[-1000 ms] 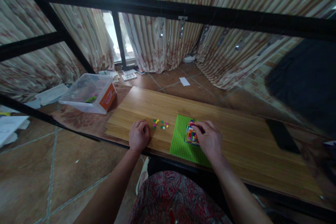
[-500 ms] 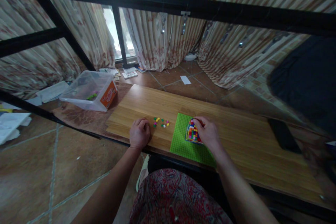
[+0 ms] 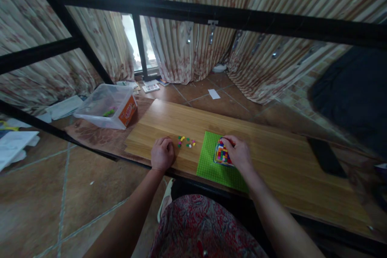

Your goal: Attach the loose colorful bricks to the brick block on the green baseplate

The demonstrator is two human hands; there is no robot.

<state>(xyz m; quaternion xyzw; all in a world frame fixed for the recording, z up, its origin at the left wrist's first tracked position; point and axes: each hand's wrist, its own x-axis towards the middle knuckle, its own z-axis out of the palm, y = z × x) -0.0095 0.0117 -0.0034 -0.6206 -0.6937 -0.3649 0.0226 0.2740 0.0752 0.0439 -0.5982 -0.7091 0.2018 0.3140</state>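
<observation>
A green studded baseplate lies on the wooden tabletop. On it stands a small block build of many colours, partly covered by my right hand. The right thumb and fingers are pinched together at the build's top edge; whatever is between them is too small to make out. My left hand rests on the table's near edge with its fingers curled in, and what it may hold is hidden. Just right of it lie several tiny loose bricks in yellow, green, pink and white.
A clear plastic bin with an orange label and a few pieces inside stands at the left on a brown cloth. Toward the right end of the table lies a dark flat object. A black metal frame crosses in front of the curtains.
The view has tilted and shifted slightly. Both hands keep nearly the same places, the right one still at the build and the left beside the loose bricks.
</observation>
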